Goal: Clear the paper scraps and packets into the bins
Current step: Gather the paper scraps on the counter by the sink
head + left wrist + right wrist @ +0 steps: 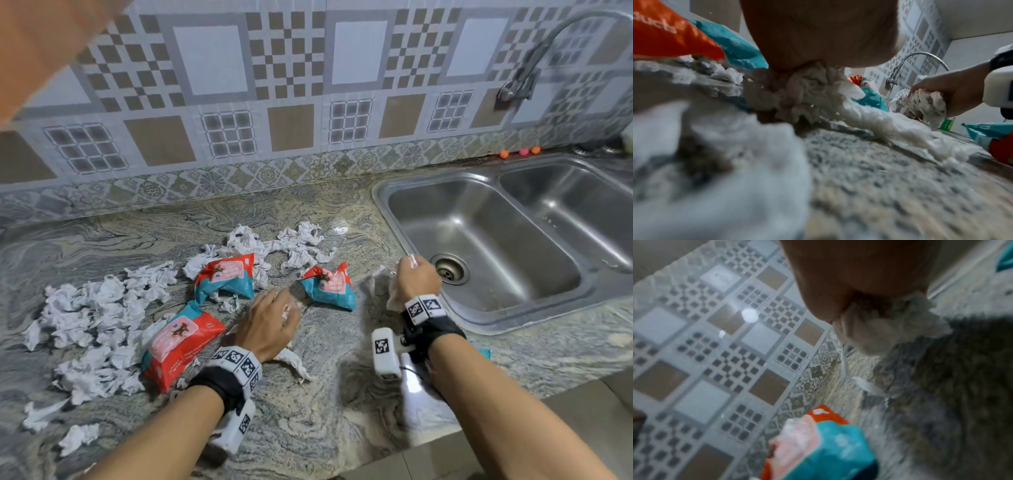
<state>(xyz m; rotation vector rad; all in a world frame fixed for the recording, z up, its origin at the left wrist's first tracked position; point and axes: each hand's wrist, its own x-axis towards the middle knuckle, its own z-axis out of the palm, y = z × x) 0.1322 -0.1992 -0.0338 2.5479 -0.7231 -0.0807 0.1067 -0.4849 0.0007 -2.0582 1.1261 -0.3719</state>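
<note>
Both hands, left hand (270, 317) & right hand (416, 279), clench crumpled white paper scraps (92, 318); overfull fists prob shed bits beside red-teal plastic packets (327, 286).

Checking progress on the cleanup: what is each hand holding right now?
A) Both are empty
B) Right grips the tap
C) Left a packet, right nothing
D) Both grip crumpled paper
D: the left hand and the right hand each grip wads of crumpled paper.

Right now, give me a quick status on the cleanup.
Left hand and right hand each grip a wad of paper scraps. Three packets lie on the counter. No bins in view.
</note>
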